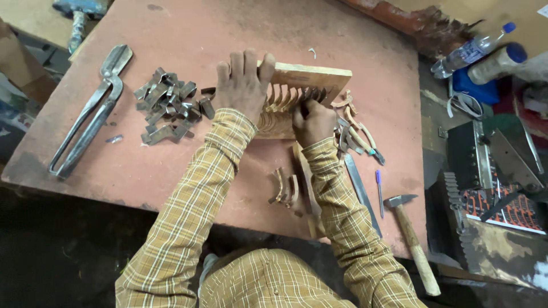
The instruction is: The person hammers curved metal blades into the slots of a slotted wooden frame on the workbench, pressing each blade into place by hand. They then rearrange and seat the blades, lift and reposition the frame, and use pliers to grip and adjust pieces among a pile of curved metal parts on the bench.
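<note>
Reddish-brown, scuffed worktop (188,34), seen from above. Near its middle lies a pale rectangular wooden block (311,77) with a row of curved metal strips (285,98) set into its near face, like comb teeth.

Left hand (244,82): laid over the block's left end, fingers hooked over the far edge, palm pressing down; a firm clamping hold on the wood.

Right hand (313,121): closed into a tight fist against the block's near side, right at the row of strips. Whatever it pinches is hidden in the fingers; cannot tell which piece, if any.

Both forearms in yellow-brown checked sleeves (188,205).

Around the block:
- Left, just beside the left hand: heap of short bent grey metal clips (166,104).
- Further left, well apart: large grey steel tin snips (91,114), lying slantwise, handles toward the near edge.
- Right of the right hand: loose curved strips (355,131), piled, touching each other.
- Between the forearms: a few more curved pieces (285,188).
- Near right: flat steel file (361,191), thin blue pen (379,191), small hammer with a wooden handle (411,234) overhanging the worktop's edge.

Off the worktop, far right: two plastic bottles with blue caps (482,54), lying down.
</note>
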The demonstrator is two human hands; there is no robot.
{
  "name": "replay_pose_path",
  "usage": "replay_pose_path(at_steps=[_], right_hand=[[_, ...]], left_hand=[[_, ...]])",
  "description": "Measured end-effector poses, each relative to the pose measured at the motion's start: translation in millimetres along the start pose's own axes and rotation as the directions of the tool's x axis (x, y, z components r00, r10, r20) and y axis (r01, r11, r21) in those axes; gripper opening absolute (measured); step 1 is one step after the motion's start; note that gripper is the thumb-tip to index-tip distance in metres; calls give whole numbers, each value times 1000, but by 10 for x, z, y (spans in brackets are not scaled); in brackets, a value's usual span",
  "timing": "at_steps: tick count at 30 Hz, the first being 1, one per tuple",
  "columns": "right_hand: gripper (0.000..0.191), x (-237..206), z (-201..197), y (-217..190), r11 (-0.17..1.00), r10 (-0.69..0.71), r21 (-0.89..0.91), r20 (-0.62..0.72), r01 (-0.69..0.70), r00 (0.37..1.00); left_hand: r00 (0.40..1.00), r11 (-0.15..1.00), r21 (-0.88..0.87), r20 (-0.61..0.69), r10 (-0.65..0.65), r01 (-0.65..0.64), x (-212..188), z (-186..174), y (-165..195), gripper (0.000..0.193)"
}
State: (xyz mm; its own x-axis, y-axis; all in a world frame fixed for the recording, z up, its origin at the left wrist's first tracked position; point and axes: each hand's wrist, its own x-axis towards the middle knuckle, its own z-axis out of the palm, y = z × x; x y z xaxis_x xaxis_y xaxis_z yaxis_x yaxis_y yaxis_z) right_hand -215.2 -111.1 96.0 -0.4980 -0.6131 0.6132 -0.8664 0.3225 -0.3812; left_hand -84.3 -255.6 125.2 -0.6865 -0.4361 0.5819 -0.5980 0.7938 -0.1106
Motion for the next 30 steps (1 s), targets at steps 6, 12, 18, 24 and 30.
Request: replay_pose_path(at_steps=[6, 12, 18, 24, 30], right_hand=[[21, -66, -68, 90, 995, -61, 83, 10, 60, 998], [23, -64, -70, 49, 999, 2, 53, 27, -3, 1000], [20, -190, -154, -29, 991, 61, 116, -1, -61, 998], [24, -47, -263, -149, 973, -138, -180, 64, 147, 988], [15, 302, -405, -60, 921, -201, -242, 374, 305, 905]], left_hand=[[999, 1000, 16, 31, 21, -21, 48, -1, 16, 66], [999, 1000, 21, 36, -10, 9, -11, -17, 56, 68], [998, 999, 35, -56, -10, 12, -64, -12, 74, 57], [996, 996, 82, 80, 41, -48, -8, -49, -6, 70], [998, 997, 51, -39, 52, -50, -17, -50, -4, 58]])
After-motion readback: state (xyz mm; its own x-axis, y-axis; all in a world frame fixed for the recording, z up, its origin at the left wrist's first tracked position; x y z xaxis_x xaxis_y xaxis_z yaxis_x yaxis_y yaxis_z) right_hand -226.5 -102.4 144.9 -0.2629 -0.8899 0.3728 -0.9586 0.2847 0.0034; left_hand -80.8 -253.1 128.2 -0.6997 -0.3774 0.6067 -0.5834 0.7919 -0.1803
